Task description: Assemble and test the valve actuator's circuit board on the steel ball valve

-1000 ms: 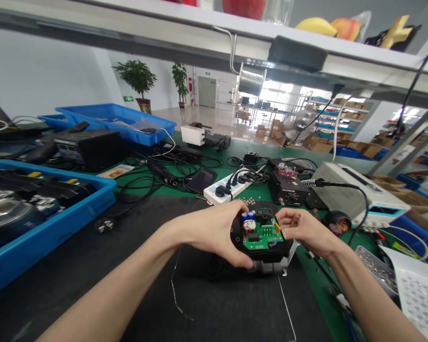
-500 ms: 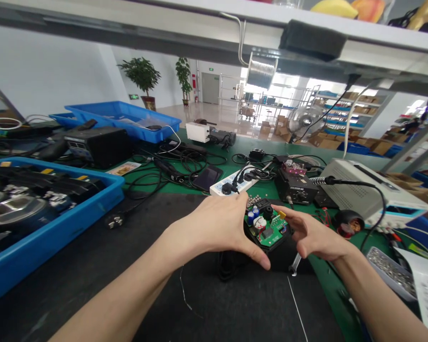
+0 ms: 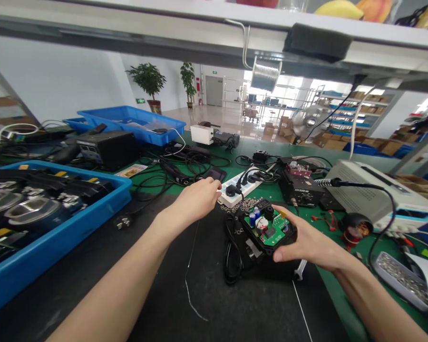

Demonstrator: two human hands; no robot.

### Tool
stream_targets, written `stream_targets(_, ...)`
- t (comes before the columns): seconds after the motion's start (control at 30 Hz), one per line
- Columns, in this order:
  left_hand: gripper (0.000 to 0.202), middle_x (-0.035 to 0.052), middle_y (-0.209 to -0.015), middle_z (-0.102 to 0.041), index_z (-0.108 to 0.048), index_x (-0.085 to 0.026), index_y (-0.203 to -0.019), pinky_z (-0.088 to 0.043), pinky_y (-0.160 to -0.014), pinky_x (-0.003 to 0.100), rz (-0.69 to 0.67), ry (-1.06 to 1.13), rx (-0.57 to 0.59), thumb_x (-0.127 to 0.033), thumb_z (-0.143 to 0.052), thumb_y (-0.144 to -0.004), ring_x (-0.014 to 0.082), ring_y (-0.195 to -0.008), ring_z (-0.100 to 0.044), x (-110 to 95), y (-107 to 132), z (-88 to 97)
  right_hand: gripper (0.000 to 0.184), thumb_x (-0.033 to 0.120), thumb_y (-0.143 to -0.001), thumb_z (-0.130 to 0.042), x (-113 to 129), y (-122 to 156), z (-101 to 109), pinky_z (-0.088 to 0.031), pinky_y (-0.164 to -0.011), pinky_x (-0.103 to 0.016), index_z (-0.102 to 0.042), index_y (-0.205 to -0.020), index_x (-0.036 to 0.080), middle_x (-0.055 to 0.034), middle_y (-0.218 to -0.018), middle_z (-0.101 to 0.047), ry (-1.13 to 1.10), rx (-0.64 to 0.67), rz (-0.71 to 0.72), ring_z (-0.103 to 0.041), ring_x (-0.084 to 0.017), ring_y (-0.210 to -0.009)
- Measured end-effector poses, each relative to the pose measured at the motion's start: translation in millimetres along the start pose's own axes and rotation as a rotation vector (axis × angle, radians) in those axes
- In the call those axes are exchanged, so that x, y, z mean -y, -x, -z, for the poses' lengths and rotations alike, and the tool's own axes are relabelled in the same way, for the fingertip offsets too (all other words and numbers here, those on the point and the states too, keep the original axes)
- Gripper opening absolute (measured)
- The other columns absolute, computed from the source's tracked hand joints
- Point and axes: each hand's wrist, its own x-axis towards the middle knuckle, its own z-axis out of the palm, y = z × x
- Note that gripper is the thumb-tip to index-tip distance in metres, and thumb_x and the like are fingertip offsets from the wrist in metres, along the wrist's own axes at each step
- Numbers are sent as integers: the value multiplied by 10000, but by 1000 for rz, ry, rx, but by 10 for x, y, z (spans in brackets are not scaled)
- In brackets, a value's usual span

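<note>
The right hand (image 3: 308, 242) has its thumb and fingers around one side of a black box (image 3: 284, 238), pinching it. A green board (image 3: 275, 233) with little parts sits in the top. The box is over the black mat (image 3: 249, 308), next to a looped black cord (image 3: 228, 266). A wrench (image 3: 300, 270) lies near the right hand. The left hand (image 3: 201, 195) has bent fingers by the white power strip (image 3: 228, 201); I can't tell if they pinch anything. Small nuts (image 3: 248, 204) lie behind the box.

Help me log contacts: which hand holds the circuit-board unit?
The right hand holds the unit; the left hand is apart, near the power strip.
</note>
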Motion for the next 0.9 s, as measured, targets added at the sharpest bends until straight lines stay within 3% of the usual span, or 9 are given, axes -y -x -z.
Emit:
stream_targets(0.13,311,103,-1242,-630,-599,-171,-1279,-524,-1028,488,-39,-38,-7,-376,-558,-1048,260,-1152,-624,-28,-35,-144,1117,352,-645,-1008,-3,18,19,-279,-1273,-484,-395,-1577,297,-62,-1603,-473,-20,12,7,-455,-326,-1459)
stream_targets(0.33,255,107,-1201,-650,-633,-204,-1200,-529,-992,409,-70,-52,-44,-331,-455,-1068,270,-1123,-652,-79,9,-74,1098,330,-640,-1008,74,11,20,-322,-1255,-455,-421,-1566,264,-73,-1572,-516,-51,32,54,-461,-322,-1458)
stream_targets(0.47,308,97,-1266,-630,-599,-223,-1229,-528,-1004,401,-111,-35,-145,-340,-344,-1100,251,-1129,-641,-345,-168,-19,1142,333,-622,-1015,97,15,20,-303,-1261,-431,-400,-1580,246,-75,-1574,-512,-97,28,66,-478,-296,-1442)
stream_targets(0.57,284,105,-1304,-612,-571,-173,-1293,-521,-1054,470,-197,-40,-153,-333,-456,-1088,250,-1172,-624,-686,-608,-101,1168,361,-595,-1024,103,15,38,-293,-1263,-410,-408,-1577,220,-78,-1560,-527,-74,32,95,-476,-288,-1443)
stream_targets(0.7,412,118,-1330,-604,-579,-171,-1336,-562,-1010,501,-245,-100,-20,-420,-642,-1014,272,-1164,-633,-1025,-1446,-322,1209,386,-573,-1027,116,31,76,-305,-1257,-417,-395,-1591,222,-77,-1578,-507,-35,6,61,-467,-298,-1450)
stream_targets(0.8,399,114,-1277,-628,-603,-157,-1291,-585,-965,477,-146,-166,110,-430,-656,-1006,259,-1113,-653,-1055,-1977,-477,1224,363,-537,-1038,129,46,96,-307,-1258,-416,-414,-1583,248,-60,-1575,-513,-66,2,70,-467,-302,-1451)
stream_targets(0.9,380,110,-1249,-639,-616,-157,-1265,-597,-937,455,-65,-219,230,-432,-657,-1006,247,-1080,-662,-990,-2279,-619,1229,345,-504,-1045,128,39,111,-334,-1244,-421,-439,-1571,275,-44,-1554,-538,-104,6,97,-489,-310,-1432)
